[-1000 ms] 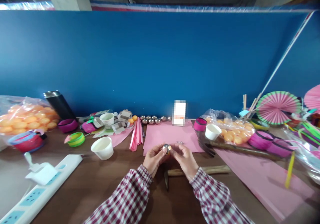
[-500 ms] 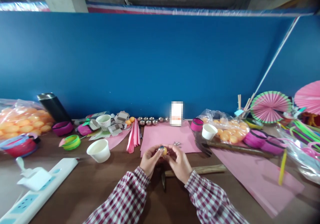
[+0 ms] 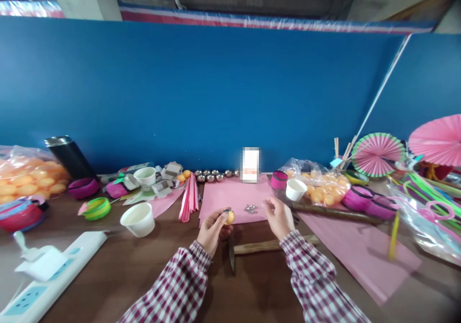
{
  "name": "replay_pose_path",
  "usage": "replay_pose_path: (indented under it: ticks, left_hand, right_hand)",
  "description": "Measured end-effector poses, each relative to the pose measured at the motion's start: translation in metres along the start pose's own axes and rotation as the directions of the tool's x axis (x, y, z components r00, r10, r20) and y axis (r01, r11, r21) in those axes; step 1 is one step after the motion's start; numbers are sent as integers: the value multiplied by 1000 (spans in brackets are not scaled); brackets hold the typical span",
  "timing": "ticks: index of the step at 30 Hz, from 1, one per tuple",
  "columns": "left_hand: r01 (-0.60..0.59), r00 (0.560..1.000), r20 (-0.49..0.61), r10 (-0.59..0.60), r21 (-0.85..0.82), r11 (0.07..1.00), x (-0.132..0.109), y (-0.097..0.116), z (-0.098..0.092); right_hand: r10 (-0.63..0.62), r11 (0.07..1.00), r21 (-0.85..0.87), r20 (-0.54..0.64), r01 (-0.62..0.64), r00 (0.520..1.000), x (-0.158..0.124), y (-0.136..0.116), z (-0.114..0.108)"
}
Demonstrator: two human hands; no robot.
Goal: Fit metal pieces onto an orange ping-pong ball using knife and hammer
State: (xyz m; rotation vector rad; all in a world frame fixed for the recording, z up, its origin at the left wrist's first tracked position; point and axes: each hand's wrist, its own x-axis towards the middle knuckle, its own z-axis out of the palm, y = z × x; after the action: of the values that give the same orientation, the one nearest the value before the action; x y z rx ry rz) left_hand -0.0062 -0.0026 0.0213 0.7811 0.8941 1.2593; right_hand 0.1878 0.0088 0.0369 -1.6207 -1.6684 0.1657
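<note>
My left hand (image 3: 212,230) is closed on a small orange ball (image 3: 229,217), which looks like a table tennis ball and has something dark at its top. My right hand (image 3: 280,216) hovers over the right side of a pink paper sheet (image 3: 230,195), its fingers loosely bent and apart, with nothing visible in them. Just left of it, a little pile of small shiny metal pieces (image 3: 249,209) lies on the sheet. Below both hands a hammer (image 3: 257,248) with a wooden handle rests on the brown table.
Several shiny metal balls (image 3: 210,176) line the back beside folded pink paper strips (image 3: 189,200). White paper cups (image 3: 138,221) stand left and right. A bag of orange balls (image 3: 326,191) sits at right, a power strip (image 3: 61,270) at left. A blue partition (image 3: 216,92) rises behind.
My right hand has let go of the ball and moved right, away from my left hand. The ball stays in my left hand. The view has shifted slightly.
</note>
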Motion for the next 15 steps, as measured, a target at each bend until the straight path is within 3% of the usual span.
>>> replay_pose_path:
  ticks: [6,15]
  left_hand:
    - [28,1000,-8,-29,-73,997,2,-2,-3]
    - [46,999,17,-45,-81,996,2,-1,-4]
  right_hand:
    - [-73,988,-126,131,90,989,-5,2,7]
    - [-26,969,-233,225,80,974,-5,-7,8]
